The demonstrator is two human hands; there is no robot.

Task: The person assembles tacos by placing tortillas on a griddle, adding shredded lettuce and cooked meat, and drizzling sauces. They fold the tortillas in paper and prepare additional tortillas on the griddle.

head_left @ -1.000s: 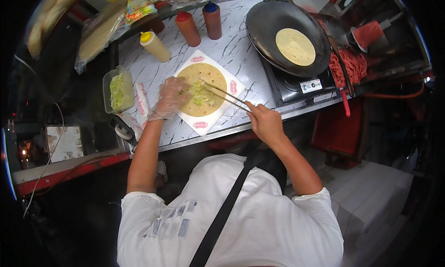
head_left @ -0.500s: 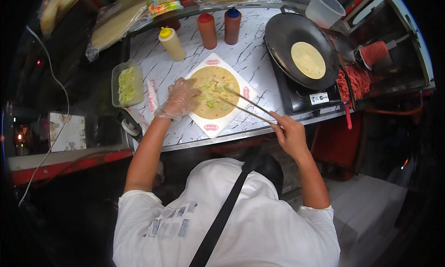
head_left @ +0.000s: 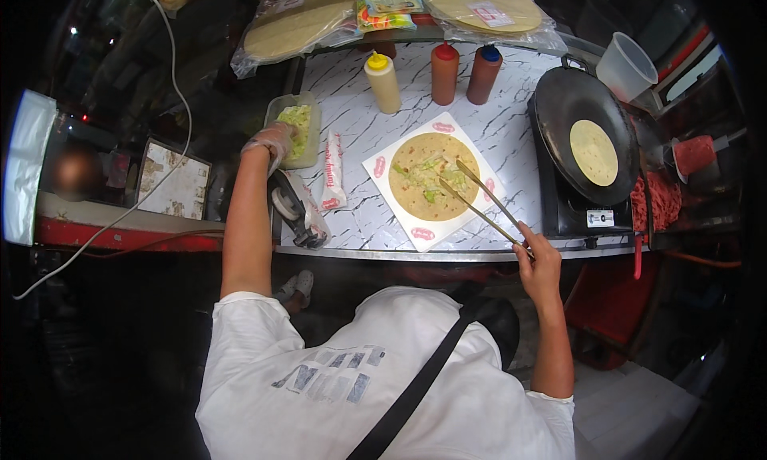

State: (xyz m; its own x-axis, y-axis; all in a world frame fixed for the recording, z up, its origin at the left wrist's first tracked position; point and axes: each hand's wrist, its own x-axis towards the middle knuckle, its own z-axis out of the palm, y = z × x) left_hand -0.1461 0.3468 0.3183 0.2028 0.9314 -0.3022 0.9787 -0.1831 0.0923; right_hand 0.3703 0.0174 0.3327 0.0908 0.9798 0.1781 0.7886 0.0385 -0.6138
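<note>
My left hand (head_left: 273, 140), in a clear plastic glove, reaches into a clear tub (head_left: 314, 140) of shredded lettuce (head_left: 294, 123) at the left of the counter. Its fingertips are lost among the shreds, so their grip is not visible. A pair of metal tongs (head_left: 494, 221) is held in my bare right hand (head_left: 539, 260). Their tips rest over a flat tortilla (head_left: 423, 200) scattered with lettuce. Under that tortilla lies a square white paper (head_left: 386, 183) with red print, turned cornerwise.
Beyond the paper stand yellow-capped (head_left: 383, 89), red-capped (head_left: 444, 77) and blue-capped (head_left: 484, 77) squeeze bottles. A black griddle (head_left: 559, 116) with another tortilla (head_left: 594, 152) sits on a stove at right, beside shredded red meat (head_left: 657, 204). A printed paper sleeve (head_left: 333, 172) lies near the tub.
My left hand has left the tortilla's edge and moved left into the lettuce tub. My right hand still holds the tongs over the tortilla. The whole view has shifted toward the left.
</note>
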